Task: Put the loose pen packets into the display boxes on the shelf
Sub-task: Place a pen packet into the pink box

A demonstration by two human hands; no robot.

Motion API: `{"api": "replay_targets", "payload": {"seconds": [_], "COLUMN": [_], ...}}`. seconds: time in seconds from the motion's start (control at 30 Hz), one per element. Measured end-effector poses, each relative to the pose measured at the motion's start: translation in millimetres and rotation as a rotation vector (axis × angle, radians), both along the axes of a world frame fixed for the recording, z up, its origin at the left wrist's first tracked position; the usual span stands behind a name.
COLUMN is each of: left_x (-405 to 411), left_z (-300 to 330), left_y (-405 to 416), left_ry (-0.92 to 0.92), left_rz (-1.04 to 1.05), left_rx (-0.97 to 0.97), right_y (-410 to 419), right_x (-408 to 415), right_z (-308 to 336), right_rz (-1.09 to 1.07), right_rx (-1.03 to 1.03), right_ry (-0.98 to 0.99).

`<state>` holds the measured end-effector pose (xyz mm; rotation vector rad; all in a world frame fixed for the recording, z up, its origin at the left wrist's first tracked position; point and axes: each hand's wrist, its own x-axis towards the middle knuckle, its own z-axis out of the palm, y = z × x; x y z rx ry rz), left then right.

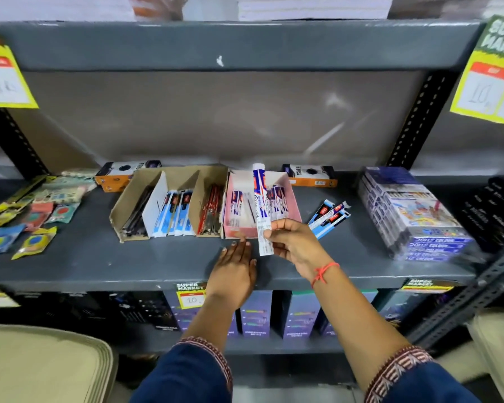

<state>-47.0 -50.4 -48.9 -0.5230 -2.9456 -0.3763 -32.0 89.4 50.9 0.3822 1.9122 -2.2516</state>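
Grey shop shelf (99,257), stocked along its middle, carries a brown box (169,199) with dividers and a pink box (261,205) touching its right side. The right hand (291,242) pinches a white packet (263,210) near its lower end, holding it upright over the pink box. The left hand (234,266) lies spread and flat at the shelf's front edge, fingertips just at the pink box. More loose packets (329,216) lie right of the pink box. Held so low, the tall packet could tip and catch on packets already standing inside. With nothing gripping the box, a push could slide it backward.
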Motion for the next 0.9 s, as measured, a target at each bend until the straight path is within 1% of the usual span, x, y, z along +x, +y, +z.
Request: {"api": "replay_targets", "payload": {"seconds": [0.43,0.63,0.7,0.8,0.9], "left_x": [1,1,0,1,3], "left_z": [-4,-4,-5,-5,-4], "left_y": [-1,-2,-2,-2,-1], "left_ry": [0.036,0.026,0.031,0.038,0.045], "left_rz": [-0.004,0.001,0.000,-0.007,-0.019], "left_rx": [0.012,0.019,0.028,0.047,0.045], "right_y": [-3,3,7,17,21], "right_x": [-4,-28,-42,-63,-79], "right_z": [-1,9,11,9,3], "right_rz": [-0.025,-0.172,-0.227,-0.291,-0.272], "right_rx": [0.043,0.084,0.171,0.436,0.654], "right_ry": [-0.003,0.015,0.020,0.008,-0.029]}}
